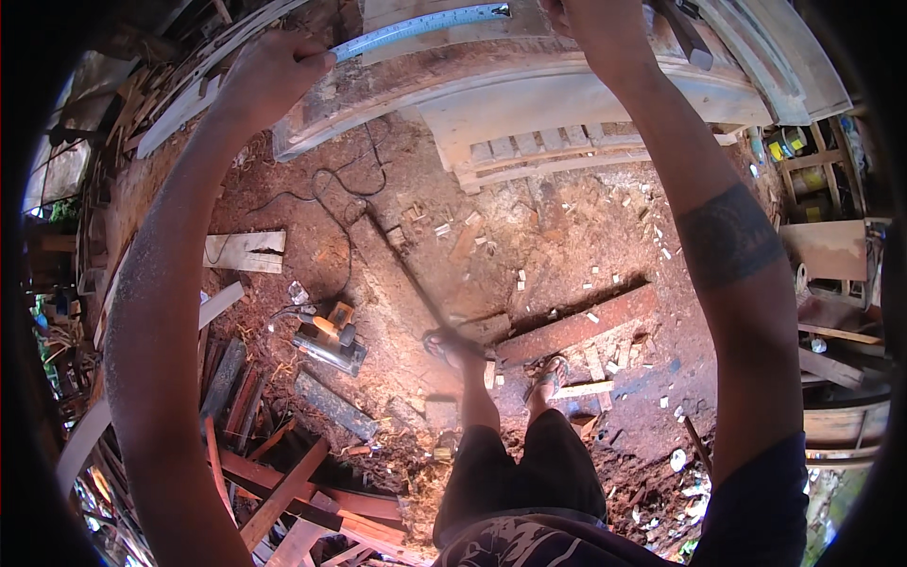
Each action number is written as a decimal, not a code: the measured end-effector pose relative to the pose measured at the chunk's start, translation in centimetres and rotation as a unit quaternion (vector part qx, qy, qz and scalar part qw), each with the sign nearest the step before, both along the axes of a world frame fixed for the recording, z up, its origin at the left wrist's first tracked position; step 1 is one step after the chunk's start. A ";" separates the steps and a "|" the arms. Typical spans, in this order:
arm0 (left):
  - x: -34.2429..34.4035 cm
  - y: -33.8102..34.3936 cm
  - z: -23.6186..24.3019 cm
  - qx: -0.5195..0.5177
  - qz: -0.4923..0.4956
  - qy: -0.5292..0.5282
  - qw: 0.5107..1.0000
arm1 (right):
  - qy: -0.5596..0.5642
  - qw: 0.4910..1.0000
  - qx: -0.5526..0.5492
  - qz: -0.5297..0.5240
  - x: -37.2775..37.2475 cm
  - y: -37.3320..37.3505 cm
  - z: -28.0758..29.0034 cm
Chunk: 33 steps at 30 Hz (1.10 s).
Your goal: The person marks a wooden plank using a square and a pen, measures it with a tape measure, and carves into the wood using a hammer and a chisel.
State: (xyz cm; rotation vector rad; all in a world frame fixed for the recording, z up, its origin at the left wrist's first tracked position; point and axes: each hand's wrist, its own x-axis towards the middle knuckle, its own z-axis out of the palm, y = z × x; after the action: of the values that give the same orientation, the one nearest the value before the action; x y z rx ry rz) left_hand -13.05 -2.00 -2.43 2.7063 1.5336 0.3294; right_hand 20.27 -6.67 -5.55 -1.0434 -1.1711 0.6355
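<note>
At the upper left, my left hand (288, 71) is closed on a pale blue tape measure blade (416, 28), which runs rightward across wooden boards (425, 66) to a dark metal end. My right hand (590, 28) is at the top edge, a little right of that end, with its fingers curled and partly cut off; what they hold cannot be made out. Below the boards is a pale slatted wooden piece (557, 142). A dark narrow bar (690, 38) lies just beyond my right wrist.
A power tool (331, 345) and looping cable (326, 180) lie on the debris-strewn dirt floor. Planks (576, 321) lie near my feet (548, 378), with offcuts (283, 491) piled at lower left. Shelving with stored items (812, 170) stands at the right.
</note>
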 end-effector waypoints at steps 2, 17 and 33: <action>1.1 -0.4 0.4 -0.018 0.012 0.003 1.000 | 0.062 0.996 -0.035 0.051 0.7 -0.1 0.6; 3.3 -0.8 -0.3 0.027 -0.005 0.006 1.000 | 0.071 0.997 -0.024 0.012 0.2 -0.5 1.1; 3.5 -1.0 0.0 0.001 0.018 0.010 1.000 | 0.047 0.999 -0.015 0.004 0.6 -0.7 0.6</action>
State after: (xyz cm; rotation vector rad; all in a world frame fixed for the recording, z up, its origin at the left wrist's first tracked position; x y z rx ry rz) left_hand -9.59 -2.99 -2.47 2.6937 1.5908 0.3072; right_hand 20.85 -7.33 -4.98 -1.0240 -1.0878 0.7034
